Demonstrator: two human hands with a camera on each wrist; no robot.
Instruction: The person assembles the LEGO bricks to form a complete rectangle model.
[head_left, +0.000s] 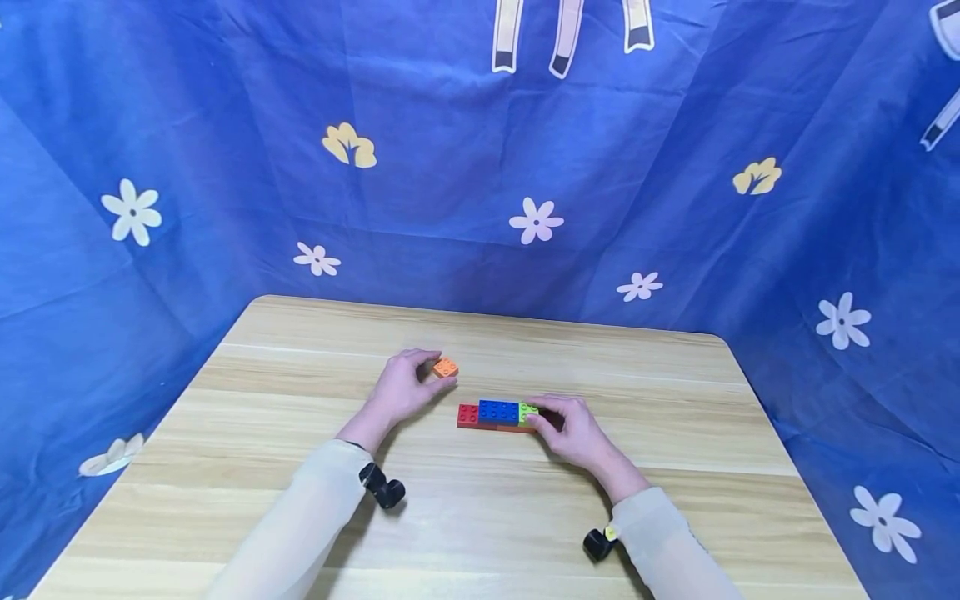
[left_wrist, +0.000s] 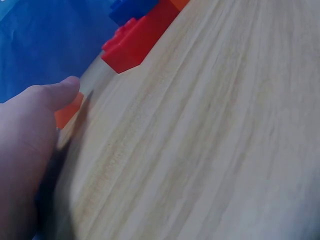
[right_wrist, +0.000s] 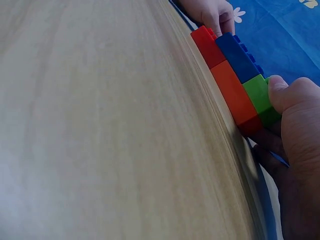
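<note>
In the head view, my left hand (head_left: 401,385) has its thumb and a finger at opposite sides of a small square orange brick (head_left: 446,367), pinching it at the table. The left wrist view shows my thumb (left_wrist: 57,95) covering part of that brick (left_wrist: 67,112). My right hand (head_left: 573,429) holds the right end of a two-layer brick block, pinching the lime green brick (right_wrist: 261,97). Beside the green one sits a blue brick (head_left: 498,411) on the upper layer. A red brick (head_left: 467,414) forms the left end, and an orange brick (right_wrist: 235,95) lies beneath the green.
Both hands work over a light wood-grain table (head_left: 480,525). A blue cloth (head_left: 435,192) with flowers hangs behind it and along its sides. Black cameras are strapped to the left wrist (head_left: 382,486) and the right wrist (head_left: 598,544).
</note>
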